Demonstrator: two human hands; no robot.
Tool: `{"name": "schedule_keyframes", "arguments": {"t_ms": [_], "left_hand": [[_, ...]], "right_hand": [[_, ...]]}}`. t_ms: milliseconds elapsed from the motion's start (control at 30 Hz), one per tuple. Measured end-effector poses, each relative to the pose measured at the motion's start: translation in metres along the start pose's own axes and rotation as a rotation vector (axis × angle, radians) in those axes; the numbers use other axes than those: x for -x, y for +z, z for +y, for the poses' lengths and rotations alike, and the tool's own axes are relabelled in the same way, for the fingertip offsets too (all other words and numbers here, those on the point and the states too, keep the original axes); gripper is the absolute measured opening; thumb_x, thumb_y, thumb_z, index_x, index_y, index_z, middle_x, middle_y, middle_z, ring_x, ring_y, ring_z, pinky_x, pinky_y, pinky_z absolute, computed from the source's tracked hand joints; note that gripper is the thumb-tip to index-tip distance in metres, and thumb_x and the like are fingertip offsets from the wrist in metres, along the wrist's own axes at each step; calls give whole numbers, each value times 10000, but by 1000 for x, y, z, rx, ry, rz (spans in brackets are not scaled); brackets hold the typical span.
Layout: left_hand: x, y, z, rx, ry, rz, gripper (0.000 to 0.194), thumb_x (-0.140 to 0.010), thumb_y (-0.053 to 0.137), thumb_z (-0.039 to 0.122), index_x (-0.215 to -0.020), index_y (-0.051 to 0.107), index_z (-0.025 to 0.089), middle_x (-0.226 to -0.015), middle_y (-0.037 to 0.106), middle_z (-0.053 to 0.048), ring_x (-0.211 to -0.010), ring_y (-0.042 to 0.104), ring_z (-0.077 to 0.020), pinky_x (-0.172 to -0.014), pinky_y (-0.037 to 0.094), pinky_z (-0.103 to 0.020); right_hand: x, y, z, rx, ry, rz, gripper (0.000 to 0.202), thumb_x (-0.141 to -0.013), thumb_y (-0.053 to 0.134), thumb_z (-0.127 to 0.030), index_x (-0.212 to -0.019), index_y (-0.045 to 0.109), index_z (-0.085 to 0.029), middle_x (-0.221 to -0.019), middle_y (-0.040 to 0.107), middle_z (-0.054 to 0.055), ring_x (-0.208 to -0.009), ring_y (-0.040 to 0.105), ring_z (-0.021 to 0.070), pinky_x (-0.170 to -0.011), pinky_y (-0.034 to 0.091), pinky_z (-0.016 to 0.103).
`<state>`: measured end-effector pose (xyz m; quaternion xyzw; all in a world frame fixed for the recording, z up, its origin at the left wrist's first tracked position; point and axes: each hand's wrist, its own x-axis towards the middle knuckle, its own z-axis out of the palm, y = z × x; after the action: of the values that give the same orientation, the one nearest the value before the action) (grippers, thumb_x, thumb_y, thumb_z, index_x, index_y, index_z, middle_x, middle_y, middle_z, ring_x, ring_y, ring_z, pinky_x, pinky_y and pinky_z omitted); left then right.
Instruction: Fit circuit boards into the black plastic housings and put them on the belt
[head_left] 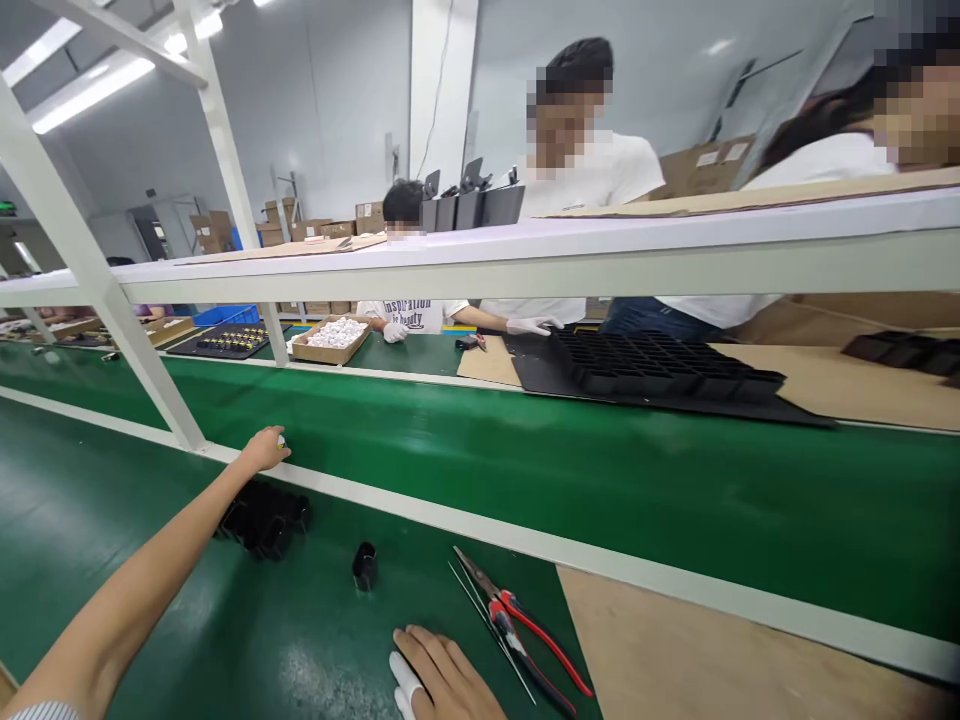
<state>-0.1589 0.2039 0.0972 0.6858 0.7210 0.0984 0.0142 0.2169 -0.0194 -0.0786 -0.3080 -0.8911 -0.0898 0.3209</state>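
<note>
My left hand [264, 450] reaches out over the white rail at the belt's near edge. Its fingers are closed on a small white and yellow part [282, 441], mostly hidden by them. Below that forearm stands a cluster of black plastic cups [266, 520]. A single black cup [365, 567] sits apart from them on the green table. Flat on the table rests my right hand [450, 675], fingers stretched out, white covers on its thumb side. To its right lie long-nose pliers [510, 625] with red and black handles and thin metal tweezers [487, 625].
A green conveyor belt [450, 440] runs across, below a white shelf [525, 250] on posts [142, 340]. Beyond it are a black tray of cells [660, 365], a box of white parts [334, 340] and co-workers with gloved hands [529, 326]. Cardboard [720, 640] covers the right front.
</note>
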Motion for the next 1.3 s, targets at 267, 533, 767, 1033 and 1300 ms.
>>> {"name": "schedule_keyframes", "arguments": {"t_ms": [267, 533, 767, 1033, 1300], "left_hand": [[-9, 10, 34, -7, 37, -54, 344, -1015, 694, 352, -1292, 640, 156, -1294, 660, -113, -1122, 682, -268, -958, 600, -485], [120, -5, 135, 265, 588, -75, 509, -984, 663, 328, -1472, 525, 284, -1306, 677, -55, -1169, 657, -228, -1058, 550, -366], [236, 38, 157, 234, 1077, -272, 530, -1032, 554, 219, -1544, 425, 180, -1158, 722, -136, -1040, 687, -303, -931, 609, -461], [216, 43, 119, 357, 956, 92, 669, -967, 740, 468, -1539, 467, 252, -1529, 557, -166, -1404, 526, -374, -1151, 500, -582], [190, 60, 101, 499, 680, -111, 637, -1026, 660, 328, -1595, 374, 309, -1623, 424, -141, -1494, 445, -336, -1209, 453, -575]], "right_hand": [[-2, -10, -1, -56, 18, -43, 178, -1008, 618, -288, -986, 779, -216, -1349, 719, 82, -1242, 662, 274, -1054, 560, 384], [-21, -57, -9, -197, 387, 97, 497, -1057, 490, -193, -1548, 448, -125, -1447, 629, 182, -1299, 644, 286, -1074, 586, 459], [-32, -70, -2, -430, 688, 129, 358, -1119, 381, -257, -1427, 558, -216, -1338, 686, 123, -1224, 680, 246, -1060, 586, 474], [-44, -98, 0, -394, 473, -285, 469, -976, 712, -426, -1357, 619, -169, -1264, 636, 138, -1143, 605, 318, -996, 560, 523], [-44, -90, -2, -325, 404, -356, 251, -963, 741, -349, -1147, 683, -187, -1202, 637, 113, -1082, 581, 294, -938, 540, 481]]}}
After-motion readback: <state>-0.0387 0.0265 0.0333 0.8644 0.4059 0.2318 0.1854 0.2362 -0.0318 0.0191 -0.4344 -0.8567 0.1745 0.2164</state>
